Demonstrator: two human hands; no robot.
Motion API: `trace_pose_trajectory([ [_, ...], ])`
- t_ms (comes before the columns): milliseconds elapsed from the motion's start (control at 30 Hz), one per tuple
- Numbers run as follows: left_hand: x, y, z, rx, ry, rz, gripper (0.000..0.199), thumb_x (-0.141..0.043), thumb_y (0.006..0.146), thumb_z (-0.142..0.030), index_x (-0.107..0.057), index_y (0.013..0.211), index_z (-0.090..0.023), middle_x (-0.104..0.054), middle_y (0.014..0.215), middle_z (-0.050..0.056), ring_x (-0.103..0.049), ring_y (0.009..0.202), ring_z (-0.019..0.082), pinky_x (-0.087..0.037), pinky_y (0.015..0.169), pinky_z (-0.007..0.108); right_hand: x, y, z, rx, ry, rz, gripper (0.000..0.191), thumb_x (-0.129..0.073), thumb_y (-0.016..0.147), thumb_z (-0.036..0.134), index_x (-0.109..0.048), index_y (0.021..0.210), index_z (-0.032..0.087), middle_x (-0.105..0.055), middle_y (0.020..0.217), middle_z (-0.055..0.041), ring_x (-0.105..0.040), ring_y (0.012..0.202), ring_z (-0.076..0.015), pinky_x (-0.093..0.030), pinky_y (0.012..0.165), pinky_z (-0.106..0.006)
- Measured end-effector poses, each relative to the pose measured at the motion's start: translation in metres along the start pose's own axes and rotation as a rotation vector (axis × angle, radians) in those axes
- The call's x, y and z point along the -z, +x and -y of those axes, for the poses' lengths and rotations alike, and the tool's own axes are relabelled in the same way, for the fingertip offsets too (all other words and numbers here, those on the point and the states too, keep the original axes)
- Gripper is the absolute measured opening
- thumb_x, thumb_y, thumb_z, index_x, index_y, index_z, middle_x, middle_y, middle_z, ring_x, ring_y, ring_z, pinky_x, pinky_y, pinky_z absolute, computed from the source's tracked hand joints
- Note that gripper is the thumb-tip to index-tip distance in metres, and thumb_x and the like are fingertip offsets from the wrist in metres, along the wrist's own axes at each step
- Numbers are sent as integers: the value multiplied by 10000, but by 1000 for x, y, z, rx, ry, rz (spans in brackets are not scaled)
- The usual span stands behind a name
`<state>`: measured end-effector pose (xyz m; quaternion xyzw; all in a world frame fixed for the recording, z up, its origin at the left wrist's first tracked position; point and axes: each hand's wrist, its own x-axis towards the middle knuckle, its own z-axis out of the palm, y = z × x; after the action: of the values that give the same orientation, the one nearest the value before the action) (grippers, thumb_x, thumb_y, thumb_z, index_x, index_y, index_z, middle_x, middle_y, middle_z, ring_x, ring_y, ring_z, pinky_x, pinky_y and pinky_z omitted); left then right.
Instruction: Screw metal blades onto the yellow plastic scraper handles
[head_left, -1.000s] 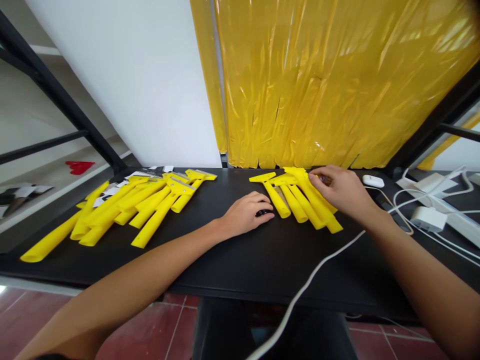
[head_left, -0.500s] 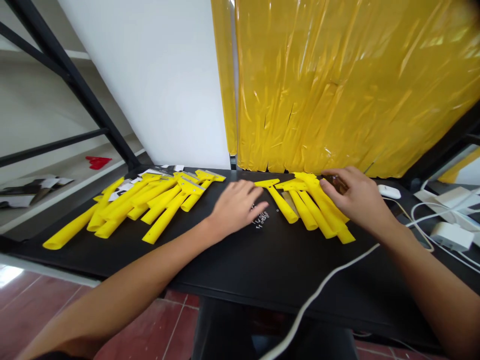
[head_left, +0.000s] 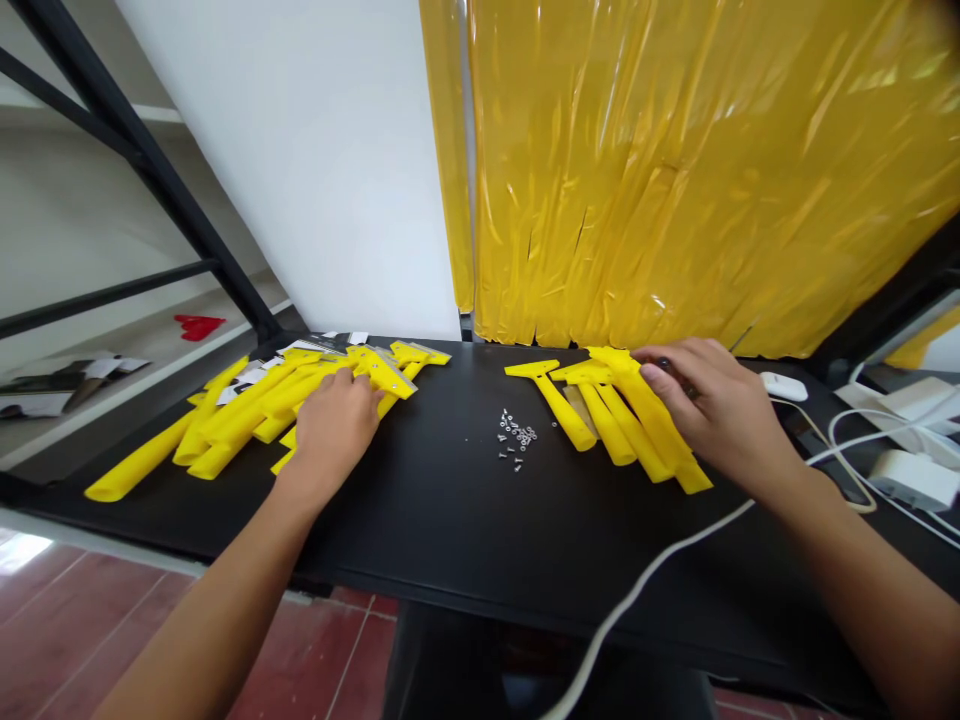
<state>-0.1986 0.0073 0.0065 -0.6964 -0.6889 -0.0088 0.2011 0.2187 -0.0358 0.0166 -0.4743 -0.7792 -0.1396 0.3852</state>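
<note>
On the left of the black table lies a pile of yellow plastic scrapers (head_left: pixel 247 410), several with metal blades at their heads. My left hand (head_left: pixel 337 425) is closed around the handle of one yellow scraper (head_left: pixel 386 373) at the pile's right side; its head shows past my fingers. A second group of yellow scrapers (head_left: pixel 611 420) lies to the right. Beside that group, my right hand (head_left: pixel 716 405) curls around a screwdriver (head_left: pixel 666 364) with a dark brown handle, mostly hidden by the fingers. Small loose screws and nuts (head_left: pixel 517 435) are scattered between the two groups.
A white cable (head_left: pixel 660 555) crosses the table's front right. White plugs and adapters (head_left: pixel 911 475) sit at the far right. Yellow plastic sheeting (head_left: pixel 675 200) and a white panel (head_left: pixel 322 170) stand along the back. A black frame bar (head_left: pixel 172 190) rises at the left.
My left hand has moved left from above the screws and nuts and taken hold of a scraper in the left pile. My right hand stays nearly in place.
</note>
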Motion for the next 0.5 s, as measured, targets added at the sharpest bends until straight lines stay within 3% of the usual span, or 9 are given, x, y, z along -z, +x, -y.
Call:
trace_pose_trajectory([
  [100,14,1,-6,4,-72,-178,382,-356,1057,-282,-684,1081,-87,-645,1116,240,-616,1125,401,-519,821,448,1,0,1,2,-12,-55,260,-554,1039,315,-718,1200,193,-693,992,-116,-677,918,-267,-548,827,-415],
  [167,29,4,-16,-15,-242,-275,370,-324,1068,-282,-646,1134,-112,-635,1128,212,-635,1048,349,-513,822,433,4,2,6,-1,25,-93,249,-579,1028,306,-723,1208,212,-686,987,-107,-680,882,-249,-551,773,-390],
  [233,43,10,-32,-91,-549,-251,341,-310,1080,-310,-613,1107,-155,-648,1032,147,-639,938,279,-515,805,402,6,6,15,-20,93,-123,226,-602,1018,293,-729,1198,242,-706,1019,-102,-692,907,-249,-557,778,-390],
  [300,51,20,-52,-156,-943,-20,326,-354,1082,-404,-589,998,-195,-640,890,81,-625,795,214,-509,684,342,6,11,26,-77,202,-144,203,-625,1007,289,-739,1173,272,-733,1057,-89,-712,929,-247,-571,814,-400],
  [400,49,32,-86,-246,-1474,508,319,-602,987,-522,-555,901,-219,-610,804,36,-559,601,131,-378,454,249,0,19,45,-207,472,-172,186,-666,985,308,-747,1151,286,-759,1042,-53,-732,812,-204,-609,800,-391],
  [467,41,34,-104,-246,-1626,771,348,-702,934,-500,-551,818,-209,-565,691,2,-475,485,87,-321,395,221,-7,20,54,-269,652,-195,178,-674,981,318,-743,1139,273,-764,1006,-40,-728,760,-182,-629,772,-377],
  [500,36,32,-111,-240,-1657,843,376,-705,930,-503,-553,766,-201,-537,622,-12,-451,444,79,-337,383,218,-11,20,58,-286,712,-207,169,-671,984,320,-740,1129,266,-765,997,-38,-727,754,-176,-633,762,-369],
])
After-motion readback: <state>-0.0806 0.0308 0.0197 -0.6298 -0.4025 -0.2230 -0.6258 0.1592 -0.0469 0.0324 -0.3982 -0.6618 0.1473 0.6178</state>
